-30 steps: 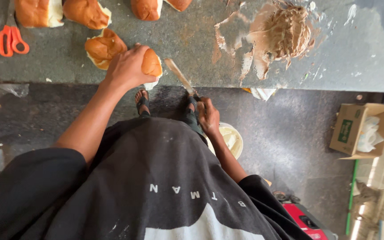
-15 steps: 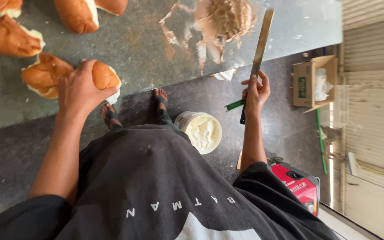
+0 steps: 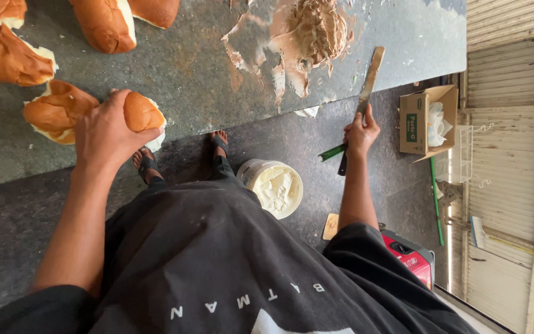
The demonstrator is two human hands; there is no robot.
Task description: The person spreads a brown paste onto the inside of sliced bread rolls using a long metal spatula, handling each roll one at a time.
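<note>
My left hand (image 3: 107,133) grips a golden-brown bun (image 3: 144,115) with white filling at the near edge of the grey counter (image 3: 193,68). Beside it lies another split bun (image 3: 54,111). My right hand (image 3: 361,131) is out past the counter's edge and holds a long flat knife (image 3: 369,77) by its dark handle, blade pointing up over the counter's corner. A heap of light brown spread (image 3: 313,31) is smeared on the counter near the blade.
Several more buns (image 3: 103,21) lie at the top left of the counter. On the dark floor below stand a white tub of cream (image 3: 273,187), a cardboard box (image 3: 428,117), a green stick (image 3: 435,198) and a red machine (image 3: 412,260). My sandalled feet (image 3: 146,164) are under the counter's edge.
My right hand has swung the knife away from the bun and out to the right. The view has shifted right. My left hand stays on the bun.
</note>
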